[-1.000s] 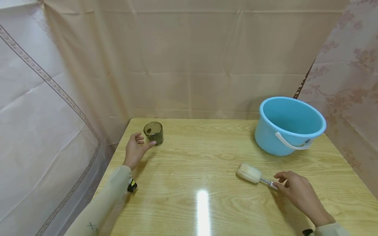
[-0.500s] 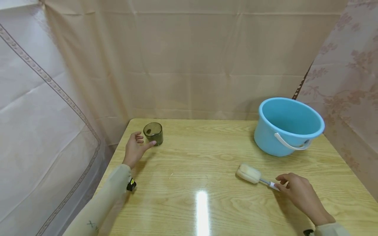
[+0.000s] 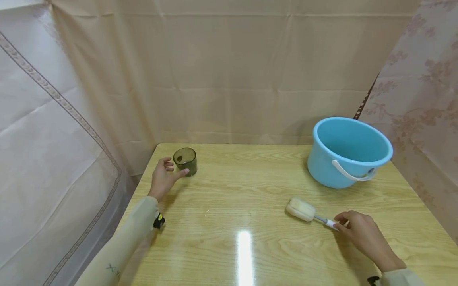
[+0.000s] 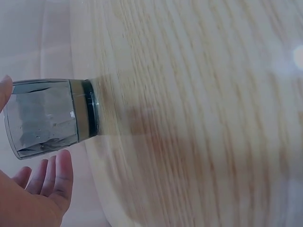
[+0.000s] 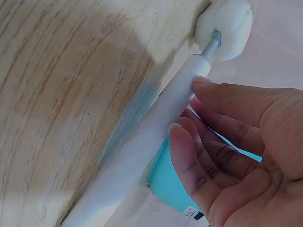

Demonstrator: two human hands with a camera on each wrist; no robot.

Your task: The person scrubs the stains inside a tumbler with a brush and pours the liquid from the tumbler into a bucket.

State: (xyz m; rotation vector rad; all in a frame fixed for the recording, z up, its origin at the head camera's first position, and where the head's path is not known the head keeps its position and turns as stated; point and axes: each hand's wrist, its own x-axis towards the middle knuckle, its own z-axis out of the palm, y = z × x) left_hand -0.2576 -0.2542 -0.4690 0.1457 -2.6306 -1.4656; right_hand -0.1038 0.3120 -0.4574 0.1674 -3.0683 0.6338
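A smoky, see-through glass (image 3: 186,163) stands upright at the back left of the table. Close around it is my left hand (image 3: 163,178), thumb reaching along its near side and fingers loosely bent beyond. In the left wrist view, a gap shows between the fingertips and the glass (image 4: 45,118). On the right lies a bottle brush with a cream sponge head (image 3: 301,209) and a white handle (image 5: 142,137). My right hand (image 3: 361,234) hovers at the handle's end, thumb tip and a fingertip right at its side, fingers relaxed and not wrapped around it.
A light blue bucket (image 3: 336,174) with its white carrying handle (image 3: 352,174) hanging down stands at the back right, behind the brush. Beige cloth (image 3: 229,79) hangs behind the wood-grain table (image 3: 229,190). Pale cloths hang along both sides.
My right hand has shifted very slightly back along the brush's handle, showing more of its white part. The left hand, glass, brush and bucket hold practically the same places.
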